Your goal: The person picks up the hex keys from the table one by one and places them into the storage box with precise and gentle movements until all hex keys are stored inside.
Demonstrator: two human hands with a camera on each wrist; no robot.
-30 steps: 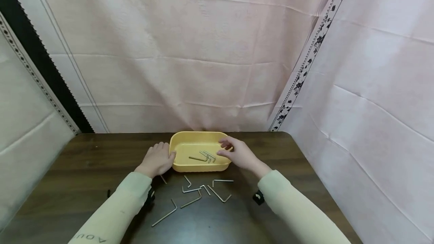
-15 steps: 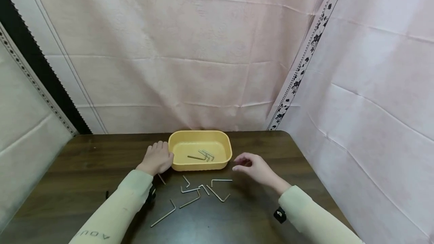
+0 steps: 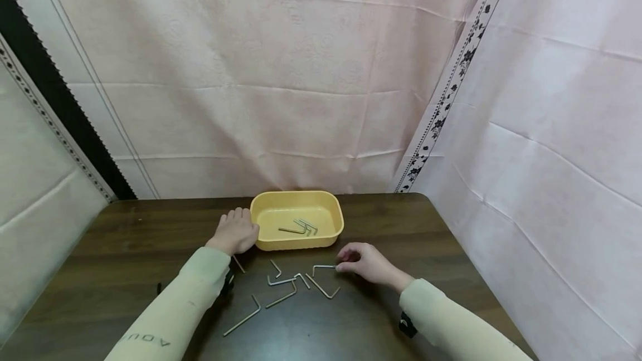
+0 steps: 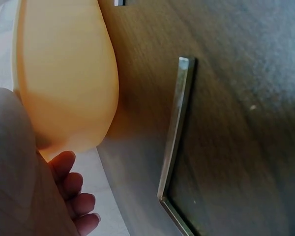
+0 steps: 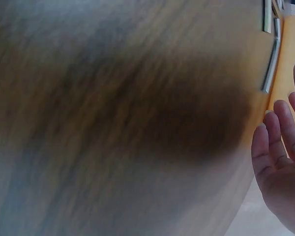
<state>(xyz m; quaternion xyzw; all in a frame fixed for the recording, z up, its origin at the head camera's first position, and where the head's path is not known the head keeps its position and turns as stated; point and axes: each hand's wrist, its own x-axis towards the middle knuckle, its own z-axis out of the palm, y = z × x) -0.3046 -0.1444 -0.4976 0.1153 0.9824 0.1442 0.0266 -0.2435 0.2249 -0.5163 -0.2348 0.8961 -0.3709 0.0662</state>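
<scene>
My left hand holds the left end of a yellow plastic tray, its thumb at the rim. In the left wrist view, the fingers curl beside the tray's wall. Several L-shaped hex keys lie inside the tray. My right hand is low over the table in front of the tray's right corner. Its thumb tip overlaps the right end of a hex key in the head view. The right wrist view shows the fingers loosely bent and apart, holding nothing, just short of that key.
More hex keys are scattered over the dark wooden table in front of the tray, one nearest the front. Another hex key lies beside my left wrist. A pale cloth curtain hangs behind the table, with others at both sides.
My right hand has drawn back from over the tray to the right, then come down and left to a hex key on the table. The left hand stays at the tray.
</scene>
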